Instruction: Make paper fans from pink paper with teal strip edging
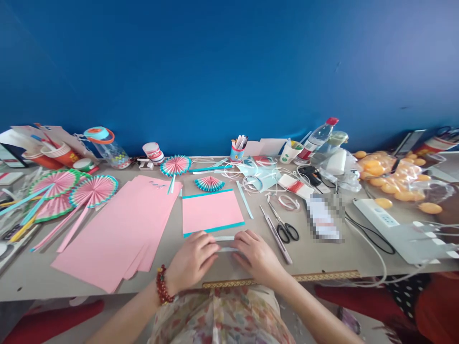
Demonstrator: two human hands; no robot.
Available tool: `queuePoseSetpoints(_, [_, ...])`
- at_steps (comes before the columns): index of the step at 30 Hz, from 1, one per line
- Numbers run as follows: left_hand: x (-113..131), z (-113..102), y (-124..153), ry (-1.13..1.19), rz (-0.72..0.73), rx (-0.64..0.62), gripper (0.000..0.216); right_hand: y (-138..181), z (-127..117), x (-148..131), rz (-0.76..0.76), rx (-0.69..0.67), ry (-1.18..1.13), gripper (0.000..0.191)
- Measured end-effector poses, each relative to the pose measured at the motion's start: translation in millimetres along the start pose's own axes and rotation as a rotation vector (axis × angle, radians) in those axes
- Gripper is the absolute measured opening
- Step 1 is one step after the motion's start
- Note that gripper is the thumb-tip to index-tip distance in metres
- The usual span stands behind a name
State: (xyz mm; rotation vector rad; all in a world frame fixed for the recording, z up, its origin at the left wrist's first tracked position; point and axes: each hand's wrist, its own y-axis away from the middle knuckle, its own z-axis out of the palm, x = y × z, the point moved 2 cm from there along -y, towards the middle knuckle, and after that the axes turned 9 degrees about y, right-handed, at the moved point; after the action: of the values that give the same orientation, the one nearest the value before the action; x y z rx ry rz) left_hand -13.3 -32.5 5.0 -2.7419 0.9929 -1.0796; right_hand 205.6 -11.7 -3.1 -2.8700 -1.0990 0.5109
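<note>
My left hand (192, 259), with a red bead bracelet on its wrist, has its fingers bent over the left end of a narrow white strip (224, 238). At the strip's right end my right hand (255, 254) has its fingers closed in the same way. A second pale band runs just below between the hands; whether it is the same strip folded, I cannot tell. Just beyond my fingers lies a pink sheet (213, 211) with blue bands along two edges. A small folded fan (210, 184) in pink and blue sits behind that sheet.
Large pink sheets (118, 224) and round paper fans (93, 191) lie left. To the right are scissors (283, 231), a craft knife (276, 235), a phone (324, 217) and a power strip (383, 215). A patterned ruler (322, 276) lies along the front edge.
</note>
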Motion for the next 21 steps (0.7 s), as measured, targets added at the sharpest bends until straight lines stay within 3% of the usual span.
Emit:
queuePoseSetpoints(4, [7,17,24,-0.095,0.001,-0.074,0.021,-4,10,-6,-0.006,-0.048,0.058,0.011])
queuePoseSetpoints(8, [-2,11,42,-0.042,0.004,0.021,0.026,-4,12,-1,-0.033,-0.008,-0.036,0.012])
queuePoseSetpoints(13, [-19,-6,25,-0.060,-0.087,0.165,0.025,-20,7,8,-0.031,0.065,-0.056,0.010])
queuePoseSetpoints(21, [-29,-4,5,-0.136,-0.138,0.051,0.013,-38,11,7,0.021,-0.049,0.063,0.011])
